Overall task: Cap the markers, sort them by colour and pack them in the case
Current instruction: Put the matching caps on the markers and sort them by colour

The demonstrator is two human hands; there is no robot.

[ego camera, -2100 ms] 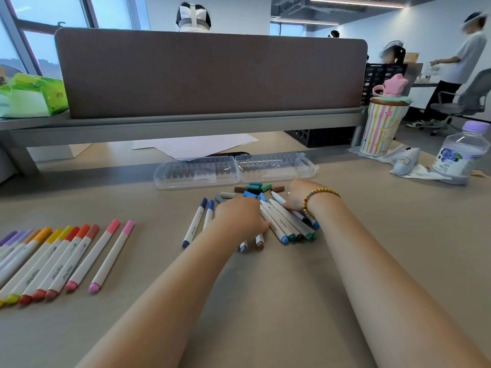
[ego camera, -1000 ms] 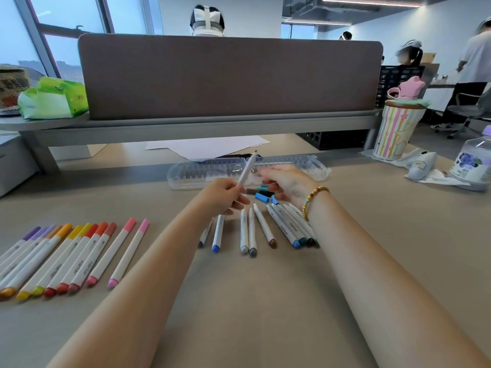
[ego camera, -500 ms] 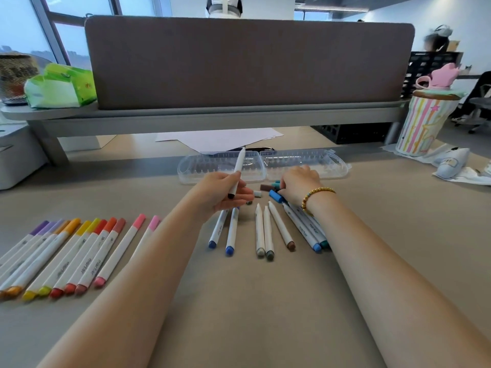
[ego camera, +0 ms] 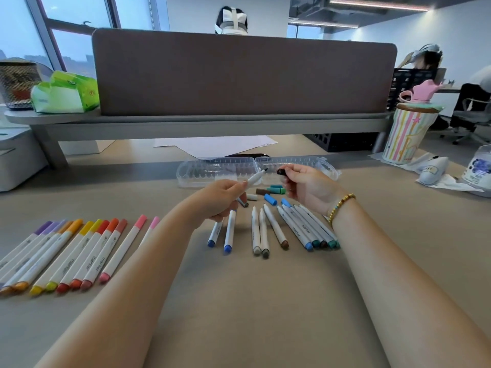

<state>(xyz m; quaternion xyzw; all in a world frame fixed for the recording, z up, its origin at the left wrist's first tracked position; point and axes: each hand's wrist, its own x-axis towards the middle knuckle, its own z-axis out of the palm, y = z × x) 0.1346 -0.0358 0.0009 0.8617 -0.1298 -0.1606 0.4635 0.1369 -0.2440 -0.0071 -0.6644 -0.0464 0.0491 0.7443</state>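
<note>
Both forearms reaching up from the bottom corners toward mid-frame, hands raised just off the table point(ego camera: 265, 301). Left hand point(ego camera: 220, 199), fingers curled, pinching an uncapped black marker point(ego camera: 253, 179), tip slanting up and right. Right hand point(ego camera: 309, 189), palm turned leftward, pinching a black cap point(ego camera: 282, 172) between thumb and fingertips, a small gap from the marker tip. Directly behind, the clear case point(ego camera: 212, 172) lying open. Below the hands, a fan of uncapped markers point(ego camera: 273, 229) in blues, greys, browns and greens, with loose caps point(ego camera: 273, 193) just above. At lower left, a row of capped markers point(ego camera: 79, 256), purple through pink.
</note>
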